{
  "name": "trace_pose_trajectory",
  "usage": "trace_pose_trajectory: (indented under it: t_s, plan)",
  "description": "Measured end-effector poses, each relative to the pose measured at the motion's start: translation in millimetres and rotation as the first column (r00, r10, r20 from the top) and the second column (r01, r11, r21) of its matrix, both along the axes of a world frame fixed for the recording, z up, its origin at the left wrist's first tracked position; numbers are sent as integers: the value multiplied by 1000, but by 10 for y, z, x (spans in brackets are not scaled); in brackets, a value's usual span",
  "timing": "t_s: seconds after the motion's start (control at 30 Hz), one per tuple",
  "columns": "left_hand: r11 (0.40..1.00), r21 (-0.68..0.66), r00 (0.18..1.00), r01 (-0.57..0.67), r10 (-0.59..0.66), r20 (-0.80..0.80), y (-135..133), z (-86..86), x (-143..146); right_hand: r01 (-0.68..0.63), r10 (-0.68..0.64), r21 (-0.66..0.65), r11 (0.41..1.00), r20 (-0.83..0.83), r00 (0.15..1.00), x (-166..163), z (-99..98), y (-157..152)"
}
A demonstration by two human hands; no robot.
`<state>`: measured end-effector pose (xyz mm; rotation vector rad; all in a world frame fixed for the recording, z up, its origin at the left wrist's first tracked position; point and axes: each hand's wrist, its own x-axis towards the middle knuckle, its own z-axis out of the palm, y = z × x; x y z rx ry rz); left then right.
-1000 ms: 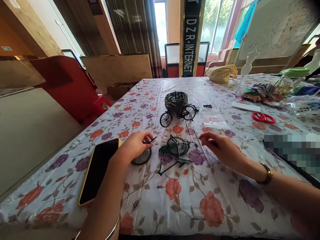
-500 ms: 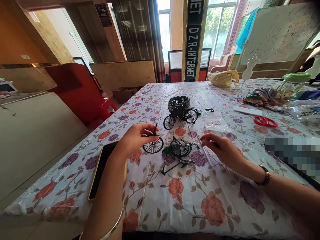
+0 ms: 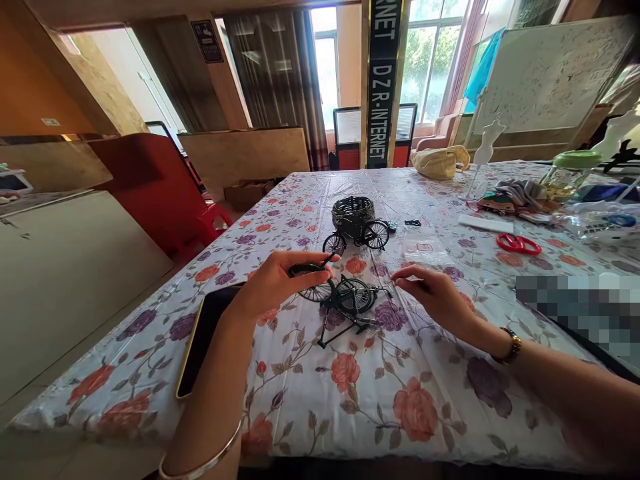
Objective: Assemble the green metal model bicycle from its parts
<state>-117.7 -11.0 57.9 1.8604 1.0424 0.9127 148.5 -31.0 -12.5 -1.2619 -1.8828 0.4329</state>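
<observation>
My left hand is closed on a small black spoked wheel with its fork, held just above the flowered tablecloth. Right beside it lies a dark green miniature bicycle frame on its side, with one wheel fitted. My right hand hovers at the frame's right end, fingers curled in a pinch near the handlebar; what they hold is too small to make out. A finished model tricycle with a woven basket stands farther back.
A phone with a yellow case lies by my left forearm. A clear plastic bag, red scissors, a white strip, a jar with a green lid and cloth items sit to the right. Red chairs stand left of the table.
My left hand lifted the loose wheel off the cloth and carried it right, up against the green frame. The right hand stayed near the frame's right end.
</observation>
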Motion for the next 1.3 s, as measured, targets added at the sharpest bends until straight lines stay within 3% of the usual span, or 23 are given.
trace_pose_trajectory:
  t_s: [0.13, 0.3, 0.43, 0.63, 0.73, 0.83, 0.97, 1.1, 1.3]
  plan:
    - [999, -12, 999, 46, -46, 6, -30, 4, 34, -18, 17, 16, 1000, 24, 1000, -36, -16, -34]
    - [1000, -15, 997, 11, -13, -80, -6, -43, 5, -56, 53, 31, 998, 104, 993, -73, -6, -85]
    - [993, 24, 975, 112, -105, -194, 2, -1, -54, -72, 58, 69, 995, 183, 981, -42, -7, -78]
    - [966, -62, 807, 252, -245, -538, -124, 208, -174, 20, -53, 120, 993, 272, 961, 75, -68, 10]
    - [952, 44, 715, 302, -195, -672, -221, 175, -217, 43, -74, 104, 994, 318, 945, 115, -114, 44]
    - [916, 224, 663, 333, -59, -746, -298, 20, -285, 53, -83, 95, 994, 349, 934, 129, -142, 61]
    - [885, 330, 701, 327, 7, -713, -342, -202, -413, 59, -89, 91, 994, 370, 925, 125, -144, 70]
    - [922, 230, 727, 313, -76, -683, -338, -292, -468, 57, -87, 89, 994, 381, 921, 127, -140, 70]
    - [958, 3, 741, 286, -219, -635, -353, -209, -484, 73, -102, 93, 993, 369, 924, 144, -155, 64]
